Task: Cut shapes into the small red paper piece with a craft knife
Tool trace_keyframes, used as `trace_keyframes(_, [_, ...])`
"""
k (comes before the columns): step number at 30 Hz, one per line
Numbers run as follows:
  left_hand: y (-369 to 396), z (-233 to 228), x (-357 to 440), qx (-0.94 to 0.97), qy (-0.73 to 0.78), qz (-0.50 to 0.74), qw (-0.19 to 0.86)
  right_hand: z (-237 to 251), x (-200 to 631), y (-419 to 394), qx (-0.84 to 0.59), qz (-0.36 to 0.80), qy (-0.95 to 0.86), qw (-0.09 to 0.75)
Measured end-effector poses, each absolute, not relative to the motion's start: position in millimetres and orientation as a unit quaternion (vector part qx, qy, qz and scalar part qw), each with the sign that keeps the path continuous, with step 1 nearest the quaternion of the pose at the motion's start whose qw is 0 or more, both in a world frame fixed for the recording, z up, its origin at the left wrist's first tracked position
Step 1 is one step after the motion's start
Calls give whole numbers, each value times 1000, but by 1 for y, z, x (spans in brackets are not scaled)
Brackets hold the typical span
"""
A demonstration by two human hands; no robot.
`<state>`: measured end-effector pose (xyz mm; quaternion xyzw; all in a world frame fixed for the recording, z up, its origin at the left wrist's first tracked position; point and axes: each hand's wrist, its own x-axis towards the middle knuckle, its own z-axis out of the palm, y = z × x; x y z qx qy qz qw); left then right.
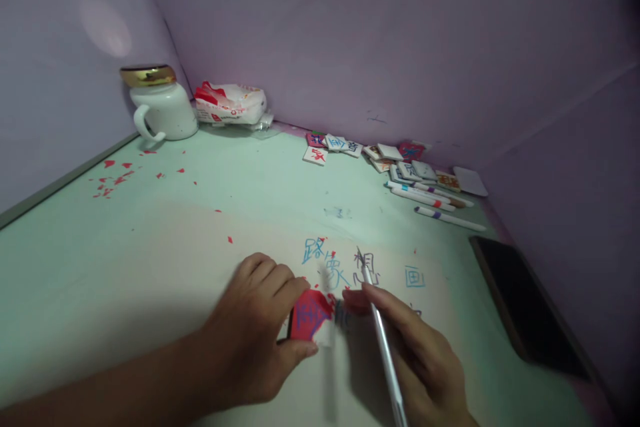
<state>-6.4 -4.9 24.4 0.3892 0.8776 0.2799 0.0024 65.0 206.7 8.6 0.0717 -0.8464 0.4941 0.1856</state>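
Note:
My left hand (255, 333) pinches a small square tile (311, 317) covered in red paint with a blue character, holding it down on the pale green table (175, 247). My right hand (420, 360) grips a thin white pen (383, 340) whose tip points up toward the blue characters (340, 267) written on the tabletop. The right fingertips touch the tile's right edge.
A white mug with a gold lid (159, 103) and a red-and-white packet (231, 105) stand at the far left corner. Several painted tiles (385, 157) and marker pens (430, 199) lie at the back right. A dark phone (525, 307) lies at right. Red flakes (113, 180) dot the left side.

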Motion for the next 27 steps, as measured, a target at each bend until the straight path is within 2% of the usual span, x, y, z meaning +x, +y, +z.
trace_keyframes(4, [-5,23,-6,389,875,287,-5,15,66,212,32,649,-756,79])
trace_keyframes(7, [-5,24,-5,385,877,289,-18,24,64,213,-11,686,-726,30])
trace_keyframes(10, [-5,28,-3,378,879,290,-16,32,62,213,-26,621,-784,7])
trace_keyframes(13, [-5,32,-2,381,875,300,-1,33,63,214,22,490,-871,17])
trace_keyframes(20, [-5,31,0,386,867,317,-4,20,65,205,89,209,-965,135])
trace_keyframes(24, [-5,29,2,380,867,322,-10,11,66,198,79,183,-961,190])
trace_keyframes(27, [-5,28,3,378,868,320,-10,7,67,197,60,205,-959,187])
